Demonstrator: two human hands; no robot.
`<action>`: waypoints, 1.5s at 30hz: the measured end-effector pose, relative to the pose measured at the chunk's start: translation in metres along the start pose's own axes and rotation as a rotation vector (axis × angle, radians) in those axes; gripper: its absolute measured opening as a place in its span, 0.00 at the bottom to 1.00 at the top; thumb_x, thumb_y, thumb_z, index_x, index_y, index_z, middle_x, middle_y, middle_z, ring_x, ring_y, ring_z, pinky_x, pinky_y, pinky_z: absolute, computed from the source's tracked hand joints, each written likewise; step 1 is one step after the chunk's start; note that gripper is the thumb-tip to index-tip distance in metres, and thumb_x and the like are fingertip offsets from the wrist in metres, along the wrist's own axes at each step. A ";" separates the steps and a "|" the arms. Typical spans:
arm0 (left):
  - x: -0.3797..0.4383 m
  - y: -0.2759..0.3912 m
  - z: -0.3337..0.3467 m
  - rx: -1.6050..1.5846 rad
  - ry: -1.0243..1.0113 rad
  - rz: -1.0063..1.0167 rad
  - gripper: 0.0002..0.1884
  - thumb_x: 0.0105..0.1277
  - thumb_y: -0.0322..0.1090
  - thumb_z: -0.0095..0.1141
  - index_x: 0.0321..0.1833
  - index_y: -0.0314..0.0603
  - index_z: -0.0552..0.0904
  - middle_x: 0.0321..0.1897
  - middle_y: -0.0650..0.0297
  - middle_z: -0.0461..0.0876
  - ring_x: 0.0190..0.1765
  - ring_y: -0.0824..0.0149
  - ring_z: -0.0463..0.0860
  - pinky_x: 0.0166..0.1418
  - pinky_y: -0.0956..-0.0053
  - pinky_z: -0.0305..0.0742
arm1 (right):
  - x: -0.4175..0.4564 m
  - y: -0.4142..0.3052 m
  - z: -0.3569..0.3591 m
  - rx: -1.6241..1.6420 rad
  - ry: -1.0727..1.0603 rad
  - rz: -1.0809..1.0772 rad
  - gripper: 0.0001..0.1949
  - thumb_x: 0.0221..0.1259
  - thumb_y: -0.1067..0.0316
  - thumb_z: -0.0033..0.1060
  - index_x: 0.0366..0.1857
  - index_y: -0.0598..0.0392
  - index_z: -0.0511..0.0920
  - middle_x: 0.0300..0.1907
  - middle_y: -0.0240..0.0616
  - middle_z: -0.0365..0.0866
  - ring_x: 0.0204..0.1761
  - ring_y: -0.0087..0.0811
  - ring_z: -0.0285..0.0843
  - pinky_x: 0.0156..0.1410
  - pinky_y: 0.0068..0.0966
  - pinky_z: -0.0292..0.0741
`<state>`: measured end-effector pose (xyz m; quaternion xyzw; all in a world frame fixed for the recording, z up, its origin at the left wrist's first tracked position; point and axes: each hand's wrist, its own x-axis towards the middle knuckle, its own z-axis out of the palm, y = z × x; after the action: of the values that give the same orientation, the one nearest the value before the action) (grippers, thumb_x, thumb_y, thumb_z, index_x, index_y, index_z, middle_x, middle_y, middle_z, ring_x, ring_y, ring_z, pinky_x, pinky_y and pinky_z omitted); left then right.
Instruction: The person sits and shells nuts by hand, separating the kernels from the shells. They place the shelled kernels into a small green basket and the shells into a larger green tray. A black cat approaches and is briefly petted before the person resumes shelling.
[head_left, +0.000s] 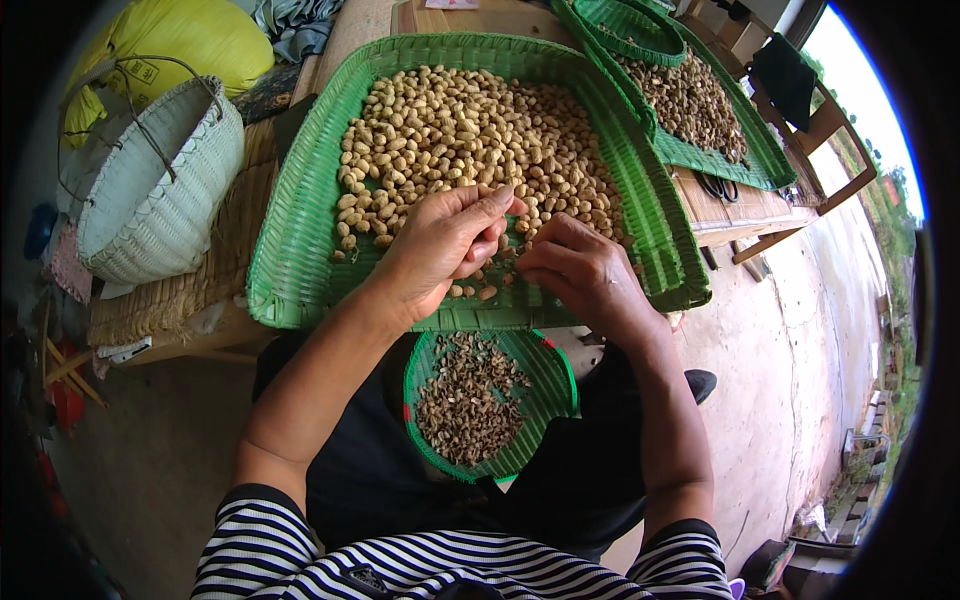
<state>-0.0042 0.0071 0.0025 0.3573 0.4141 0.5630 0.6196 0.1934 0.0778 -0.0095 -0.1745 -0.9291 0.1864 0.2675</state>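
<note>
Unshelled peanuts (450, 142) lie heaped in a green woven tray (289, 247) in front of me. Over the tray's near part, my left hand (450, 236) is curled, its thumb pressed along the index finger; whatever is inside the fist is hidden. My right hand (589, 274) is lower and to the right, fingers bent together and pointing at the tray floor. Its fingertips are close to a few loose peanuts, and I cannot tell whether they pinch one. Several stray peanuts (487, 292) rest between the hands near the front rim.
Below the tray, between my knees, a round green basket (551, 382) holds brown peanut shells (472, 405). A pale woven basket (161, 202) with a wire handle stands left, before a yellow sack (195, 52). Another green tray (757, 169) with darker peanuts (686, 101) sits back right.
</note>
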 end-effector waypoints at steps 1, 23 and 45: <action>-0.001 0.000 0.000 0.008 0.004 -0.001 0.14 0.75 0.42 0.53 0.46 0.36 0.81 0.24 0.76 0.70 0.21 0.86 0.62 0.22 0.91 0.52 | 0.001 -0.001 0.001 -0.009 0.010 0.000 0.06 0.55 0.72 0.68 0.36 0.52 0.83 0.36 0.33 0.77 0.38 0.34 0.81 0.40 0.30 0.78; -0.007 -0.005 0.001 -0.032 -0.145 -0.115 0.22 0.65 0.55 0.64 0.27 0.43 0.80 0.20 0.74 0.73 0.17 0.86 0.61 0.19 0.89 0.51 | 0.016 -0.025 -0.002 0.237 0.348 -0.014 0.07 0.58 0.70 0.71 0.35 0.60 0.82 0.33 0.36 0.77 0.32 0.28 0.76 0.34 0.23 0.73; -0.005 -0.006 0.015 0.762 0.123 0.880 0.12 0.62 0.24 0.66 0.48 0.34 0.86 0.27 0.67 0.82 0.29 0.78 0.79 0.33 0.83 0.74 | 0.020 -0.033 0.009 1.285 0.329 0.684 0.23 0.76 0.44 0.47 0.30 0.54 0.78 0.20 0.22 0.66 0.21 0.14 0.55 0.26 0.16 0.52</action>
<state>0.0118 0.0019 0.0036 0.6597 0.4354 0.5986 0.1304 0.1652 0.0549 0.0064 -0.2887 -0.4789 0.7372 0.3794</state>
